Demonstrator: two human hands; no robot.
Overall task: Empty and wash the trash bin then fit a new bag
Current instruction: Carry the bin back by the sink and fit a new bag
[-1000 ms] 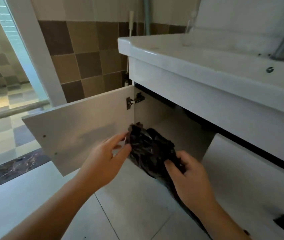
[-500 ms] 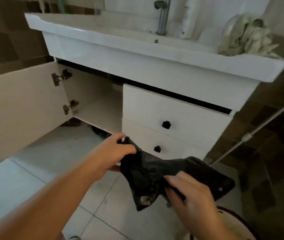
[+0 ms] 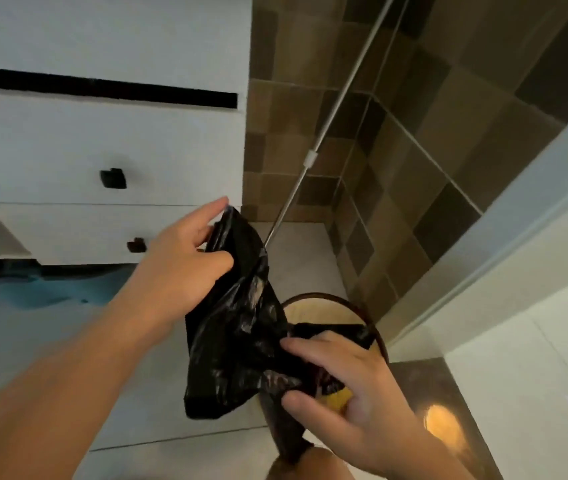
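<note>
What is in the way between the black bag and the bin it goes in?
Nothing visible blocks it. The black bag, gripped by the left hand and the right hand, hangs right at the bin's rim. The bag's mouth is not yet spread open.

The crumpled black plastic bag [image 3: 237, 327], first at the open cabinet, now hangs stretched between both hands over the round brown-rimmed bin [image 3: 362, 315].

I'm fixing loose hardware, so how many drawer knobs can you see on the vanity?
2. The upper knob sits on the top drawer front; the lower knob is on the drawer beneath, just left of the left hand. Others may lie outside the frame.
</note>
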